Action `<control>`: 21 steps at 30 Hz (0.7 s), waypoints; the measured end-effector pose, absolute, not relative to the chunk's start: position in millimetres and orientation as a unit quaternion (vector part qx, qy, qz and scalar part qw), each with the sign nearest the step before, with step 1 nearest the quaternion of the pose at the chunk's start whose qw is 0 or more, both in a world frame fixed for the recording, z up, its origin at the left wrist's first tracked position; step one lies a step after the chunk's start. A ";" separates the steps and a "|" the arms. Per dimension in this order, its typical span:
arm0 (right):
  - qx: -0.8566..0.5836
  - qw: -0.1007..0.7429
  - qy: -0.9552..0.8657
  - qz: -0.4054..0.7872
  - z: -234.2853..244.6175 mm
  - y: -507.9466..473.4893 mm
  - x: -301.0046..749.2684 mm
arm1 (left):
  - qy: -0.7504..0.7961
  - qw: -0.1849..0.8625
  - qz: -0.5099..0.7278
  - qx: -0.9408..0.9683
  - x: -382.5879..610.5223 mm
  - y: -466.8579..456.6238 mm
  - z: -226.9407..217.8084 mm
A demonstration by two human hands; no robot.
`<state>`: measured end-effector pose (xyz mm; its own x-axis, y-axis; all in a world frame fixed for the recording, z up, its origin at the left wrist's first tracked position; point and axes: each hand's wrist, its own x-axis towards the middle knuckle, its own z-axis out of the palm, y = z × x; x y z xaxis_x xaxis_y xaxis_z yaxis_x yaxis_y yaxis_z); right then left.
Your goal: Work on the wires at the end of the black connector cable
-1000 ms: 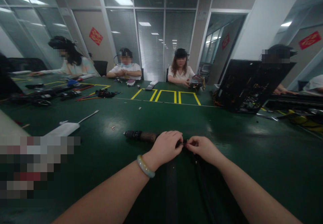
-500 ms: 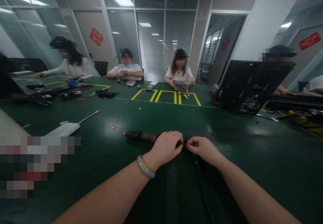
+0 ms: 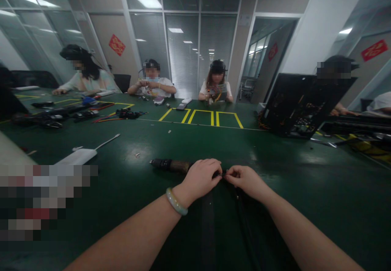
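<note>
A slim electric screwdriver (image 3: 179, 166), black with a brown band, lies on the green table with its tip to the left. My left hand (image 3: 200, 181) is wrapped over its rear part, fingers closed; a pale bangle circles the wrist. Close beside it, my right hand (image 3: 244, 181) pinches the dark end at the screwdriver's tail with thumb and fingertips. From under this hand a black cable (image 3: 244, 222) runs toward the table's near side. What exactly sits between the fingertips is small and dark, so the joint there is hard to see.
A white power strip (image 3: 79, 157) lies to the left, with scraps (image 3: 137, 155) nearby. Black cables and parts (image 3: 122, 114) are farther left. A black computer case (image 3: 293, 104) stands at the right. Several people sit around the table, one person (image 3: 216, 85) straight across.
Both my hands stay in place on the screwdriver and its tail. Across the table, a person has lifted and turned a part with coloured wires; another person's hands have risen slightly.
</note>
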<state>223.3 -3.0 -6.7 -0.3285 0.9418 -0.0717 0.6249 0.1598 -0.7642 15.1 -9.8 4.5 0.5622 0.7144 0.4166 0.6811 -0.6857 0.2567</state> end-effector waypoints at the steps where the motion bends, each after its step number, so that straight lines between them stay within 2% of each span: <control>1: -0.536 0.219 -0.731 0.360 -6.4 -3.2 223.3 | 0.391 0.034 0.251 0.885 14.9 -9.3 4.1; 21: -0.532 0.226 -0.726 0.371 -12.1 -1.8 223.7 | 0.398 0.032 0.261 0.879 16.2 -9.2 3.6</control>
